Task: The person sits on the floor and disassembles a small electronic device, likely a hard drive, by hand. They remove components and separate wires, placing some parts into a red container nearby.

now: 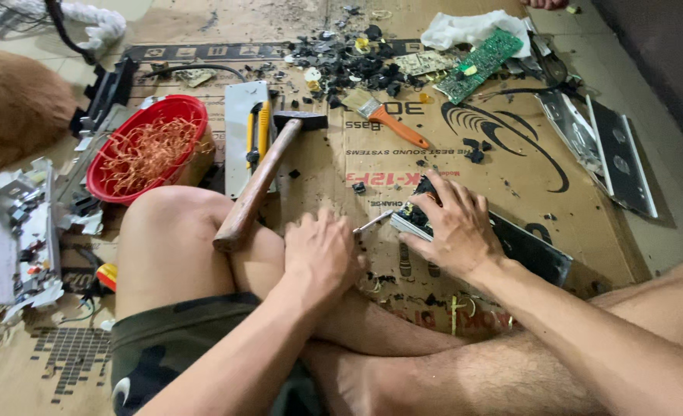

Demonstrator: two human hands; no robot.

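Observation:
My left hand (322, 250) rests on my crossed leg, curled around a thin metal tool (372, 223) whose tip points right at a black electronic device (526, 246). My right hand (449, 223) lies over the left end of that device, fingers spread, and holds it down on the cardboard (511, 169). The device is long and flat, with broken parts and wires showing under my fingers. What kind of tool the left hand holds is mostly hidden by the fist.
A wooden-handled hammer (256, 185) leans on my left knee. Beyond it are a red bowl of copper wire (152, 146), a yellow utility knife (260, 131), an orange-handled brush (384, 115), black debris (357, 62), a green circuit board (480, 54) and metal panels (603, 146).

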